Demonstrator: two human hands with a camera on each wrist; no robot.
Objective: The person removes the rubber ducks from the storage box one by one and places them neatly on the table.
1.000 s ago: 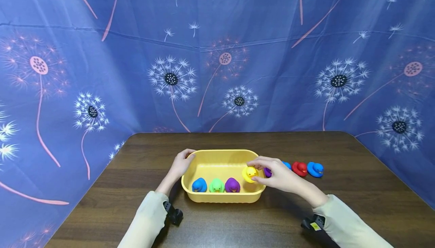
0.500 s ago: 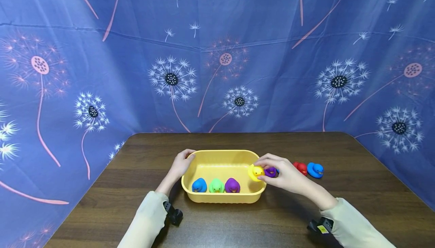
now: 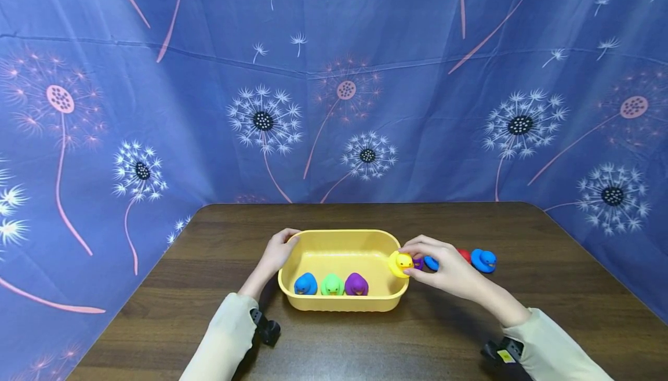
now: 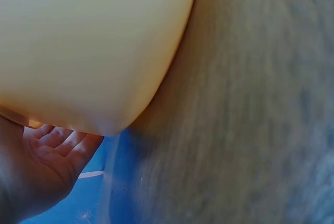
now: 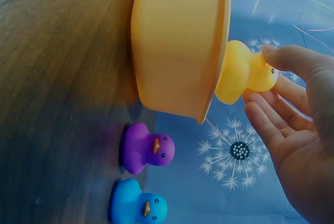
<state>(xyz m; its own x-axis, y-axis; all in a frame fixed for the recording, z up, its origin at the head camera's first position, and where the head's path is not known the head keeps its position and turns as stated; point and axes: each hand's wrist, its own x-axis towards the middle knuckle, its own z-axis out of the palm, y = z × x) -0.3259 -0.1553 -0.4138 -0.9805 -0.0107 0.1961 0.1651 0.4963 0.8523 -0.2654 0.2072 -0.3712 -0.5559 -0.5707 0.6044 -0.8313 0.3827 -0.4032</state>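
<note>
A yellow plastic tub (image 3: 344,304) stands on the table, with a blue duck (image 3: 305,284), a green duck (image 3: 332,285) and a purple duck (image 3: 357,285) lined along its front wall. My left hand (image 3: 275,255) holds the tub's left end, thumb at the rim; its fingers lie outside the wall in the left wrist view. Between thumb and fingers of my right hand (image 3: 443,263) a yellow rubber duck (image 3: 400,265) is pinched by its head. In the right wrist view that duck's body sits just above the tub's right rim (image 5: 223,51).
Right of the tub, a row of ducks on the table is partly covered by my right hand: purple (image 5: 140,149), blue (image 5: 136,205), red (image 3: 464,254) and another blue one (image 3: 483,261). A blue dandelion-print cloth (image 3: 334,79) hangs behind the wooden table (image 3: 344,346).
My right hand has moved right with the yellow duck, from inside the tub's right part to over its right rim. The left hand and tub stay put.
</note>
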